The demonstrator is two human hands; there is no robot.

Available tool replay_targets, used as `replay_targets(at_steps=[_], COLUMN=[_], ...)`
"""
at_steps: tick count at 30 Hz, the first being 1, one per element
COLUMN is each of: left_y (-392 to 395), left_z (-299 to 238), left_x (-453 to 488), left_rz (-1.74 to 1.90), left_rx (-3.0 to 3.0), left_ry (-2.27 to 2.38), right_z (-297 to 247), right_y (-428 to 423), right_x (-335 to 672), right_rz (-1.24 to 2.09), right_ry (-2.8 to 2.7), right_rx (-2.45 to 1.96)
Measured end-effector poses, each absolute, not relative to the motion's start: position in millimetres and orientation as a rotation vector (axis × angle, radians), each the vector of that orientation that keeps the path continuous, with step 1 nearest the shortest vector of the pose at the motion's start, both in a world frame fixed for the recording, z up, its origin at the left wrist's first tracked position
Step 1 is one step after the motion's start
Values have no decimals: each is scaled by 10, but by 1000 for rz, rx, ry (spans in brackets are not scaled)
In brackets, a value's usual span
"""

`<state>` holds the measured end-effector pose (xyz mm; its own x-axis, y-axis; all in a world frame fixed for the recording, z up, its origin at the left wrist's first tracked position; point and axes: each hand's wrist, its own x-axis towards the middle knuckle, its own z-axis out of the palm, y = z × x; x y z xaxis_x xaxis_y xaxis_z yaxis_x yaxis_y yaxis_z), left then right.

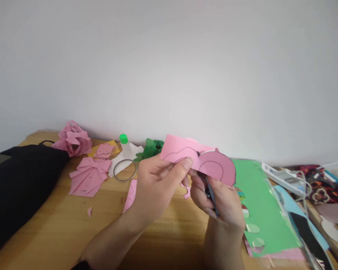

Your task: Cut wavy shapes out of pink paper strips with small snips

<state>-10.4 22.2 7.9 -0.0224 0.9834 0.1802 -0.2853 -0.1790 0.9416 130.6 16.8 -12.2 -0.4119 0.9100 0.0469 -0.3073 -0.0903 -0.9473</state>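
My left hand (162, 178) pinches a piece of pink paper (178, 146) between thumb and fingers, held up above the table. Curved dark outlines are drawn on the paper, and its right part is a rounded, partly cut shape. My right hand (221, 197) is closed round a pair of scissors (212, 195) with dark handles, just under the rounded part. The scissors' blades are mostly hidden by the paper and fingers. A small pink offcut (186, 191) lies on the table behind the hands, near a pink strip with drawn lines (130, 195).
Pink folded paper pieces (88, 176), a crumpled pink paper flower (73, 138), a glue stick (125, 145), a ring (125, 170) and a green paper piece (152, 149) lie left. A black bag (22, 191) covers the left edge. Green sheets (267, 210) and a white power strip (284, 180) lie right.
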Motion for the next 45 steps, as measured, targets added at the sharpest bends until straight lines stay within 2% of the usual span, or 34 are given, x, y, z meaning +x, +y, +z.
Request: replay_targets(at_steps=[45], left_y=[319], left_z=[60], left_x=[-227], left_rz=[1415], left_rx=[1297], left_ry=[791], right_z=[-154], right_y=[162], right_x=[1338], right_rz=[1468], right_ry=[-1306], right_rx=[-727])
